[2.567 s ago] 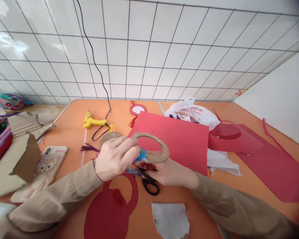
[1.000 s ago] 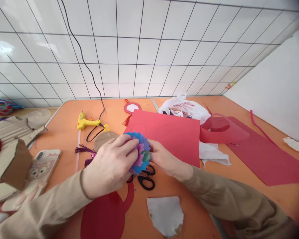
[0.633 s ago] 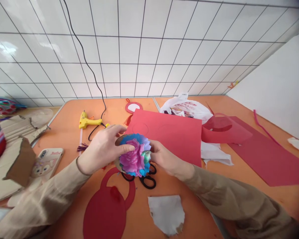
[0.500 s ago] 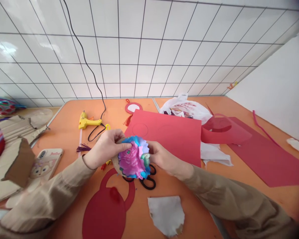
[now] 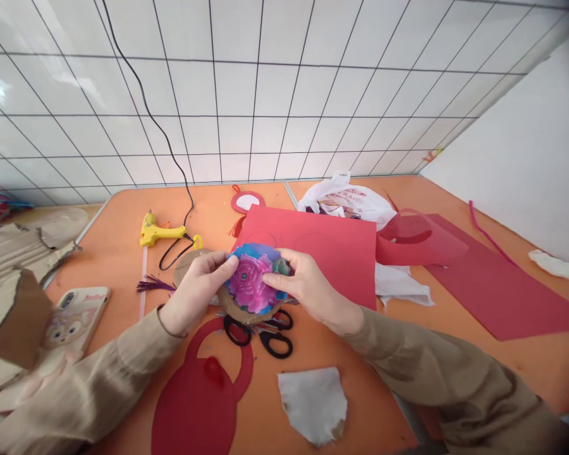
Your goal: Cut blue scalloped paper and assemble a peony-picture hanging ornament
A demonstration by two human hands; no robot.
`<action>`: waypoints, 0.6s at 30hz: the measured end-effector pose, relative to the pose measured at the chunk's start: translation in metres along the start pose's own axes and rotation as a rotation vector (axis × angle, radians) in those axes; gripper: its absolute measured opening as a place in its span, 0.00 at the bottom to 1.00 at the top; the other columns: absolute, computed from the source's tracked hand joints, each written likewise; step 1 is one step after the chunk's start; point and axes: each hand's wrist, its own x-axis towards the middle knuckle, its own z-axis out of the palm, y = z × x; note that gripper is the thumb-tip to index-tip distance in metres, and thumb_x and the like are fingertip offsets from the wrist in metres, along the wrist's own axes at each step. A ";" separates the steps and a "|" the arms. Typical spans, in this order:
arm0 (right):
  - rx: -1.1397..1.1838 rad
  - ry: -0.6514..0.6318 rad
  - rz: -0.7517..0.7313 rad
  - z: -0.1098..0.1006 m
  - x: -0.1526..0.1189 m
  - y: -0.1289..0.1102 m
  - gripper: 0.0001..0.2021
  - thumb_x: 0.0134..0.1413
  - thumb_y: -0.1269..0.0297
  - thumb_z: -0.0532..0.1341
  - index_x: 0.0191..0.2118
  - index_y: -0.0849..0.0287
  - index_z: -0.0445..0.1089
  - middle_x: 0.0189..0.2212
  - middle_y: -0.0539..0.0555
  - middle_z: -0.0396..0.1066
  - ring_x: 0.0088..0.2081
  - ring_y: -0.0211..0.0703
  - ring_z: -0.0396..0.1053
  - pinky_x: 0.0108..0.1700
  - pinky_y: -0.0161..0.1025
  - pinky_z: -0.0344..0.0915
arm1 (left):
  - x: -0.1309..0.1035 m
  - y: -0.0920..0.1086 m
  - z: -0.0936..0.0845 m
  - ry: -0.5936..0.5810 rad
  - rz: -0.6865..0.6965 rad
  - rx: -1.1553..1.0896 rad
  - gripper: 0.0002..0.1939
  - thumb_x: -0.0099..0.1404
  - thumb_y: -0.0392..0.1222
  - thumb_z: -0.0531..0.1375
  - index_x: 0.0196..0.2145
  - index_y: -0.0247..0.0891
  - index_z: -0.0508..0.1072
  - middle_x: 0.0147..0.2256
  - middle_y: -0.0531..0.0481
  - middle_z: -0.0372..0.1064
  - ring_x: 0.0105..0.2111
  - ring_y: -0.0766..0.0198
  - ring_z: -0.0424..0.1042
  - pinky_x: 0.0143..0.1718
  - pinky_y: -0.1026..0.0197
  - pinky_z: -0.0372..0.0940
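Observation:
Between my two hands is a pink and blue fabric flower [image 5: 252, 282], held over a round brown cardboard piece [image 5: 239, 309]. My left hand [image 5: 196, 287] pinches the flower's left edge, its thumb on the petals. On the other side my right hand [image 5: 313, 291] grips the right edge, thumb on the pink petals and fingers behind. Black-handled scissors [image 5: 275, 344] lie just below, their blades partly hidden. A red bag-shaped cutout [image 5: 194, 404] with a loop handle rests in front, and a red sheet [image 5: 332, 259] with drawn circles lies behind.
A yellow glue gun [image 5: 161, 232] with a black cord stands at the back left. Nearby are a purple tassel [image 5: 155, 284], a phone [image 5: 71, 322] and torn cardboard [image 5: 16, 309]. A grey scrap [image 5: 313, 404] lies at front; a white plastic bag [image 5: 346, 199] sits behind.
The flower has turned to lie flatter, and the cardboard ring shows more beneath it. My right thumb has moved onto the pink petals. The view has shifted slightly.

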 end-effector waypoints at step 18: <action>0.053 0.075 -0.009 -0.003 0.005 0.000 0.14 0.48 0.54 0.68 0.30 0.60 0.70 0.26 0.49 0.69 0.28 0.39 0.65 0.32 0.37 0.63 | -0.007 -0.016 0.017 0.018 -0.105 -0.415 0.17 0.51 0.46 0.73 0.34 0.32 0.77 0.31 0.46 0.77 0.29 0.61 0.74 0.31 0.61 0.69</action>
